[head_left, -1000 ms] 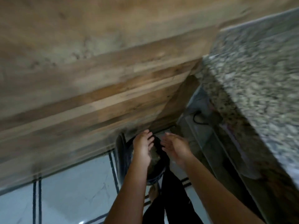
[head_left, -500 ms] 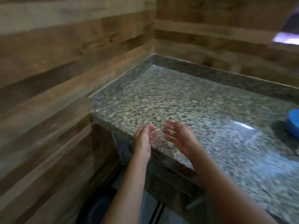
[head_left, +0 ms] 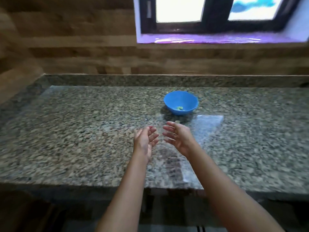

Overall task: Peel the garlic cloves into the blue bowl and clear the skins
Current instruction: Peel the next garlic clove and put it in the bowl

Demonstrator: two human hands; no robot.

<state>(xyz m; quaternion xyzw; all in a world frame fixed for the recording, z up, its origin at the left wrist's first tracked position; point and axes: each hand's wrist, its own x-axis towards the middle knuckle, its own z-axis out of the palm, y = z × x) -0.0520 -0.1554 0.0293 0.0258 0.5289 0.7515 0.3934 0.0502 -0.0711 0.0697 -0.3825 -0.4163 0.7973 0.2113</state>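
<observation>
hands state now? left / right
Left hand: open, holding nothing.
Right hand: open, holding nothing.

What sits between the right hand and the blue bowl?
Only bare counter with window glare separates the right hand from the bowl, in the head view.

Both bare forearms reach forward side by side. The left hand (head_left: 145, 141) and right hand (head_left: 179, 137) are raised near each other, apart, palms turned inward toward one another. Fingers on both are spread and loosely straight, holding nothing. The picture is slightly blurred.
</observation>
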